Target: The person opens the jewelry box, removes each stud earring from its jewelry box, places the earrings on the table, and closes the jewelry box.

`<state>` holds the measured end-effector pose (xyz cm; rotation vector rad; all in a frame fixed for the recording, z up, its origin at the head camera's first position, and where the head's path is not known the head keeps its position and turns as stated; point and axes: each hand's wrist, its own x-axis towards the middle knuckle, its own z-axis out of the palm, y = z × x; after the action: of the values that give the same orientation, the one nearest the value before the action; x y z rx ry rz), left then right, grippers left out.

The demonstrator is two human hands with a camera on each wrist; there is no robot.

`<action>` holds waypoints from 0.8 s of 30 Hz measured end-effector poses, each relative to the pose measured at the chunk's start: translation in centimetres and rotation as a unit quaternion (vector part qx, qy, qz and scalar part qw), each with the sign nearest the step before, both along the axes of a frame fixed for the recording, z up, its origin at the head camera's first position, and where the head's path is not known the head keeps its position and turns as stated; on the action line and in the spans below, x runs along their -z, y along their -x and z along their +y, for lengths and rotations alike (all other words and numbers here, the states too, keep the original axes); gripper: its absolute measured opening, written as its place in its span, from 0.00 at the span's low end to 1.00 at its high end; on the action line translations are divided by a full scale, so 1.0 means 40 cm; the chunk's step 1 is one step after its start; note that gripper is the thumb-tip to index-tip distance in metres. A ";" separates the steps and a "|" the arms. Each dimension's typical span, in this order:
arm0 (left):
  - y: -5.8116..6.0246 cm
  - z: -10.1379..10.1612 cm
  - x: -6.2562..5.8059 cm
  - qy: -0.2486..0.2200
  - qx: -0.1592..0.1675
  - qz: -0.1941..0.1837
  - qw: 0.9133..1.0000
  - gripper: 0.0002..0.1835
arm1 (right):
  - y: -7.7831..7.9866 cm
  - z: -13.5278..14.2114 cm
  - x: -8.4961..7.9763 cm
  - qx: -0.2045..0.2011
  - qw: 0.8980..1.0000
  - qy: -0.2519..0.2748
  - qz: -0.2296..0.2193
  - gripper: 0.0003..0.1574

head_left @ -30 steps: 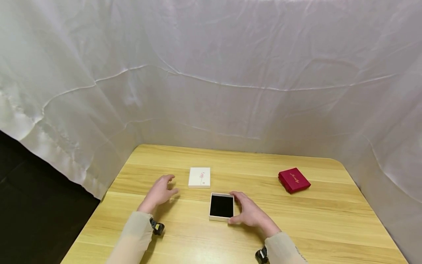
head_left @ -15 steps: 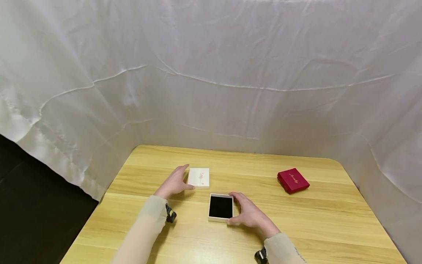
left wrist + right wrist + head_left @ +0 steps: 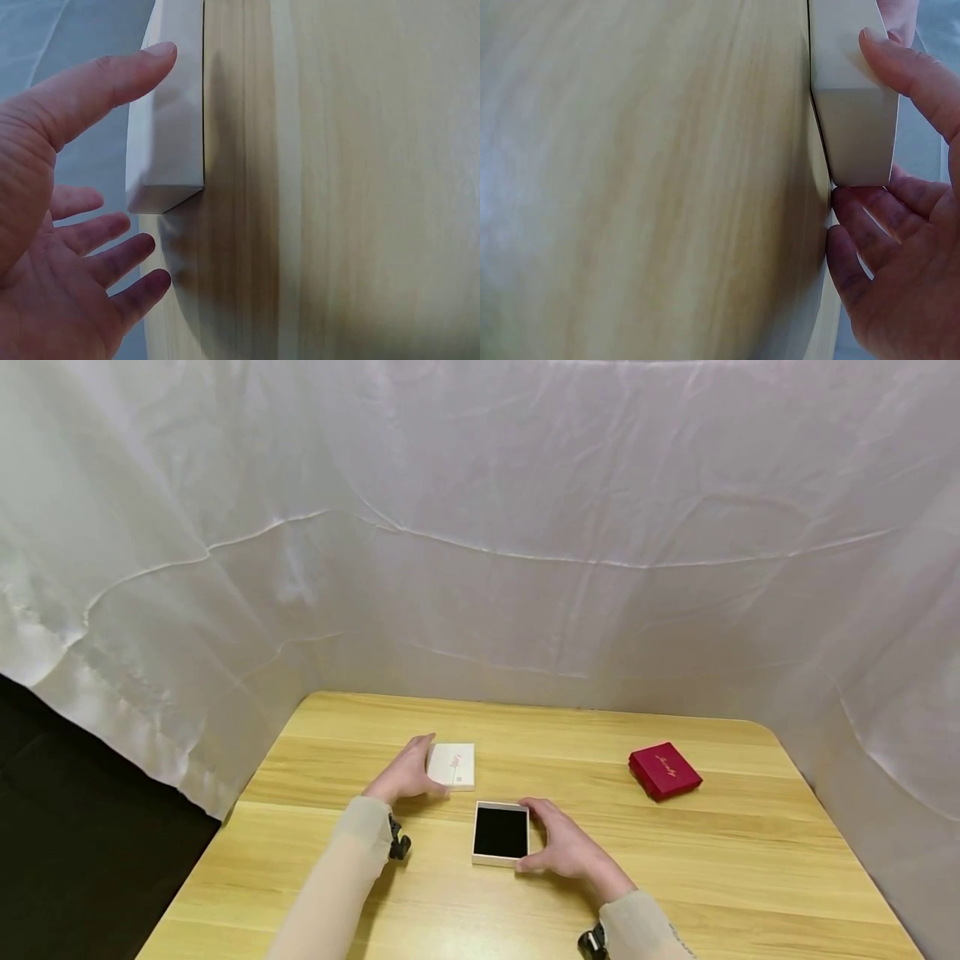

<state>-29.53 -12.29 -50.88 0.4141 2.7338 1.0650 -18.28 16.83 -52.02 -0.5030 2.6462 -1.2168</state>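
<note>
A flat white box or lid [image 3: 453,766] with a pink flower print lies on the table left of centre. My left hand [image 3: 407,774] reaches around its left side, thumb by the near edge; in the left wrist view the fingers are spread and loose beside the white side wall [image 3: 169,142]. Closer to me sits a shallow white box base [image 3: 476,859], its open top showing a black lining [image 3: 501,832]. My right hand [image 3: 566,845] grips its right end, thumb on the near wall and fingers toward the far side, as the right wrist view's box wall [image 3: 859,135] shows.
A dark red box [image 3: 664,772] with gold lettering rests at the right rear of the wooden table [image 3: 712,877]. Pale cloth [image 3: 525,610] hangs behind and along both sides. Small black cameras are strapped at both wrists.
My left hand has moved right and away from me, up to the flower-printed white piece. The right hand stays at the black-lined box base; the red box has not moved.
</note>
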 end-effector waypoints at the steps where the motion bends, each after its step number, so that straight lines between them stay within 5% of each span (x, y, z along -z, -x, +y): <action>1: 0.001 0.001 0.002 0.002 0.003 -0.001 1.000 0.64 | 0.000 0.000 0.000 0.000 1.000 0.000 -0.001 0.59; 24: 0.005 0.004 0.012 0.043 0.013 0.004 0.999 0.53 | -0.001 0.000 -0.001 -0.006 1.000 -0.002 0.008 0.58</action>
<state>-29.73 -12.11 -51.36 0.4411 2.7615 0.9388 -18.24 16.83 -51.97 -0.5288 2.6537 -1.2101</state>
